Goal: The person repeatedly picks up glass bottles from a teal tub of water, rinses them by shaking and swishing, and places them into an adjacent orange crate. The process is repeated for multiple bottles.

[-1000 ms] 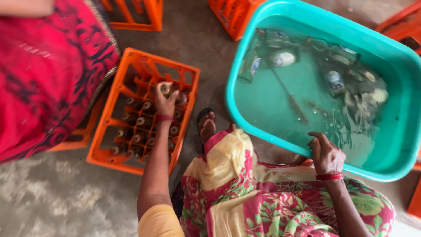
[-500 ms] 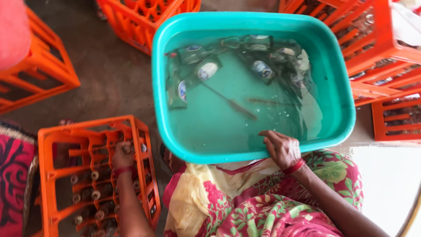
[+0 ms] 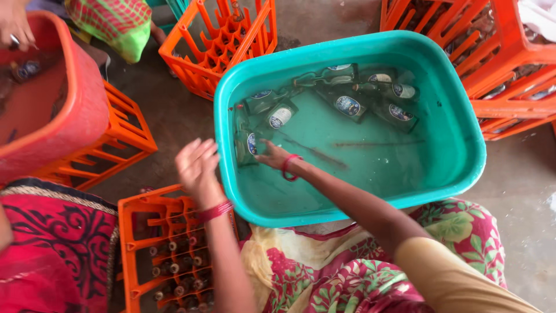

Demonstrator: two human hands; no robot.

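A teal plastic tub (image 3: 463, 174) full of water lies in front of me, with several glass bottles with round blue labels sunk along its far and left sides. My right hand (image 3: 272, 155) is inside the tub at the water, fingers stretched toward the left-most bottle (image 3: 248, 145) and touching or nearly touching it. My left hand (image 3: 198, 168) hovers with spread fingers, holding nothing, just outside the tub's left rim. It is above an orange crate (image 3: 133, 232) that has several upright bottles in its cells.
A red tub (image 3: 75, 104) stands at the left with another person's hand (image 3: 14, 23) over it. Orange crates stand beyond the tub (image 3: 220, 52), at the right (image 3: 509, 69) and under the red tub (image 3: 121, 139). A thin stick (image 3: 313, 152) lies in the water.
My left hand has lifted off the bottles in the crate and risen beside the tub. My right hand has left the tub's near rim and reached into the water toward the left bottle.
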